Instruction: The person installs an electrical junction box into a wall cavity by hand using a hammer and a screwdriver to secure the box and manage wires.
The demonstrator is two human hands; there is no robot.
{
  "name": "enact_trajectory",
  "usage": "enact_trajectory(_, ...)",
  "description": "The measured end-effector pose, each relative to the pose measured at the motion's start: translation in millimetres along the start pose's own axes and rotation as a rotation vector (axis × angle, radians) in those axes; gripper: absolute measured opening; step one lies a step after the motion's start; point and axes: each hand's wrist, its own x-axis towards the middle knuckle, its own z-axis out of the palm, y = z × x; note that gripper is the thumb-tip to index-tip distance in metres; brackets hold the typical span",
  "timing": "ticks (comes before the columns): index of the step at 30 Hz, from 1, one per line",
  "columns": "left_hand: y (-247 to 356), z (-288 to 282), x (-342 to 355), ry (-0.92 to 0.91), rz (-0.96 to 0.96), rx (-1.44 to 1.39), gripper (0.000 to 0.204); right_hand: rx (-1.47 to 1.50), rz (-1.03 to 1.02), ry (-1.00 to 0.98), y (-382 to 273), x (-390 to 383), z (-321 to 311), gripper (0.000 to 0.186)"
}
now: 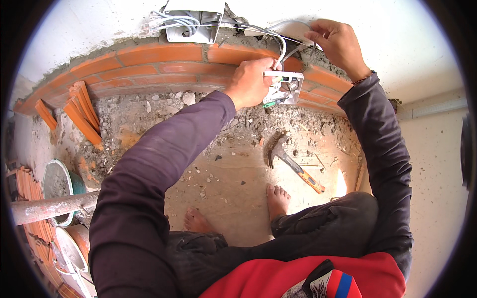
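Observation:
My left hand (248,82) grips a white wiring plate (293,94) with green parts on its back, together with the wires at its top. Up and to the right, my right hand (338,47) pinches a grey wire (293,22) against the wall. An open white junction box (191,35) at the top centre holds several grey and white cables, some ending in clear connectors (151,27). The cables run from the box along the gap above the brick course (161,54) toward both my hands.
A claw hammer (298,169) lies on the rubble-strewn floor near my bare feet (278,201). Loose bricks (82,114) lean at the left, beside a bucket (57,179) of grey material, a pole (30,211) and another container (67,248). A pale pipe (430,109) runs along the right wall.

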Motion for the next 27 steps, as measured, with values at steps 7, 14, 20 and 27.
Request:
enact_trajectory(7,11.6,-39.5,5.0,-0.394,-0.184,0.085,0.023,-0.021,0.059,-0.224,-11.1,-10.1,-13.9,0.036)
enact_trajectory(14,-10.9,-60.8,2.2,-0.554,-0.168,0.023,0.029,0.271,0.078,-0.163,-55.1,-27.0,-19.2,0.030)
enact_trajectory(20,-4.6,-50.2,-10.4,-0.438,-0.169,0.221,0.047,0.241,0.180,-0.391,-75.8,-50.3,14.0,0.042)
enact_trajectory(27,-24.2,-55.2,-27.1,-0.344,-0.172,0.174,0.063,0.476,0.235,-0.403,-78.9,-55.2,40.8,0.062)
